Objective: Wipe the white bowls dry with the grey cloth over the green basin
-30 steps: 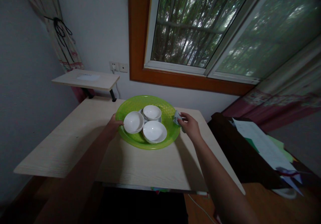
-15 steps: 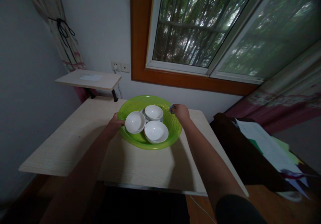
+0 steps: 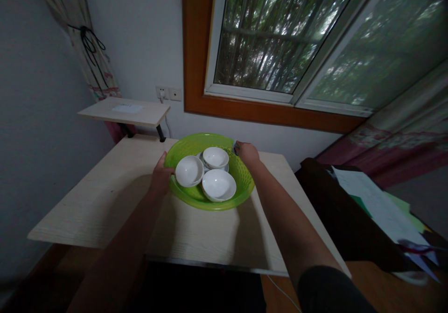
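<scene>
- Right hand [image 3: 247, 153] and the small grey-blue cloth [image 3: 234, 147] it clutches have moved along the rim, from the right side of the basin a second ago to its far right part now.
- Left hand [image 3: 162, 175] grips the basin's left rim, thumb lapped over the edge, much as before.
- Green plastic basin [image 3: 245, 175], round with a woven-look wall, sits on the far half of a pale wooden table [image 3: 203, 238], between both hands.
- Three white bowls show inside it, openings upward: a left bowl [image 3: 189, 170] near the left thumb, a front bowl [image 3: 219, 184] closest to the wearer, and a far bowl [image 3: 215, 157] with a dish partly visible beneath it.
- Small raised shelf [image 3: 154, 115] stands at the table's far left, bearing a sheet of paper [image 3: 128, 109].
- Behind the table, a wood-framed window [image 3: 259, 60] looks onto dense green stems.
- Dark forearm sleeve [image 3: 329, 287] shows on the right arm.
</scene>
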The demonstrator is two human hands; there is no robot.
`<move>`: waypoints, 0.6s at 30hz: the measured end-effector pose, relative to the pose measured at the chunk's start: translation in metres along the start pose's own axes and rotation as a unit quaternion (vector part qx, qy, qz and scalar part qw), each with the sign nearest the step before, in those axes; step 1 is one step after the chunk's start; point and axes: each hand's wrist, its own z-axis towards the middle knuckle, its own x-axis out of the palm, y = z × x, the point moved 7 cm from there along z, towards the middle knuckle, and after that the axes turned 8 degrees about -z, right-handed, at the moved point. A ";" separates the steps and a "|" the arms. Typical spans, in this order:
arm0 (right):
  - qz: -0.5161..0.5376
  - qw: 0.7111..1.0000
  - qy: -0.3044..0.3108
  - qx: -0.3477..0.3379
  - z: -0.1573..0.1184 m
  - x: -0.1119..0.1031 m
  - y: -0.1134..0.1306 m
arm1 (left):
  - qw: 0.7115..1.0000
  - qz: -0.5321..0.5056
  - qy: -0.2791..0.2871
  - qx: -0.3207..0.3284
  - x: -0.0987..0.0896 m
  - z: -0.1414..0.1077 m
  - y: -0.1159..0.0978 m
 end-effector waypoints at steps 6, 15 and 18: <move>-0.004 1.000 0.011 0.010 -0.022 -0.003 -0.013 | 0.998 0.035 -0.043 -0.002 -0.003 -0.004 -0.002; 0.058 0.997 -0.003 0.045 -0.114 0.003 -0.040 | 0.998 0.038 -0.048 -0.006 -0.001 -0.007 -0.004; 0.082 0.995 -0.020 0.048 -0.144 0.005 -0.041 | 0.998 0.045 -0.046 -0.004 -0.001 -0.007 -0.004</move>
